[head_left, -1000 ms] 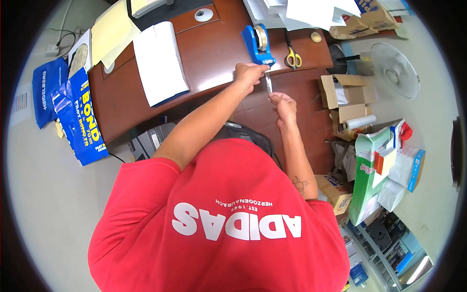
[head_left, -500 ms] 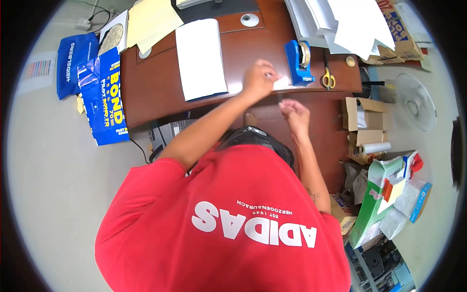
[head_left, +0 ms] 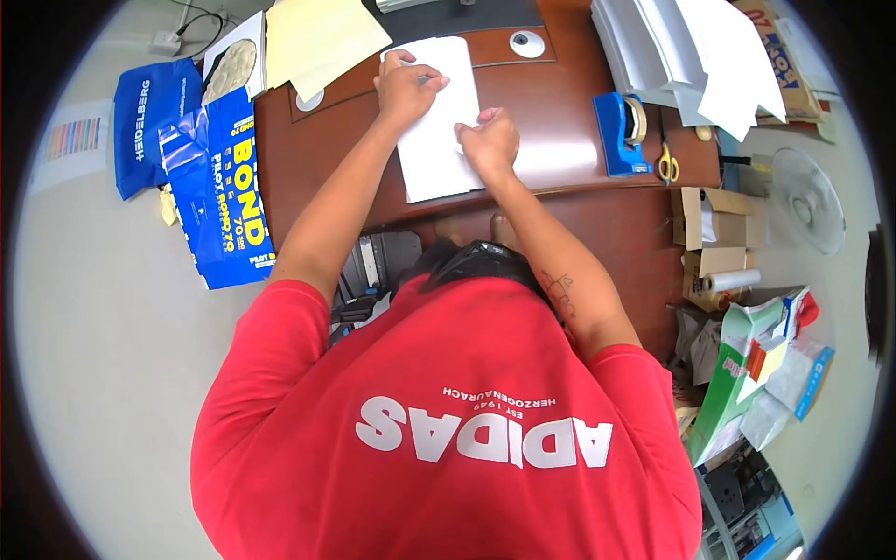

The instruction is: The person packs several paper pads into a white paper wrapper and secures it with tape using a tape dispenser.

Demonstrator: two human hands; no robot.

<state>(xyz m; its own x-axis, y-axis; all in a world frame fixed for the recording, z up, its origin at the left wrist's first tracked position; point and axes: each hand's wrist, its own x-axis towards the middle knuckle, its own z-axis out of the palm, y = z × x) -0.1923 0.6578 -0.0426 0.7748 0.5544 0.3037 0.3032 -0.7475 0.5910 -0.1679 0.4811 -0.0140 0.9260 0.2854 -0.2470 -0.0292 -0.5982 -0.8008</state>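
A white paper stack lies lengthwise on the brown desk, its near end by the desk's front edge. Over its upper left part is my left hand, fingers bent and thumb close to the index finger. My right hand rests at the stack's right edge, with its fingers curled and thumb over the paper. Whatever is pinched in either hand is too small to make out. To the right of my hands stands a blue tape dispenser with a roll of tape.
Yellow-handled scissors lie right of the dispenser. White paper piles stand at the back right, yellow sheets at the back left. Blue paper wrappers hang over the desk's left side. Cardboard boxes and a fan are on the right.
Both hands have moved from beside the tape dispenser up and left onto the white paper stack. The view has shifted slightly, so the desk appears further right.
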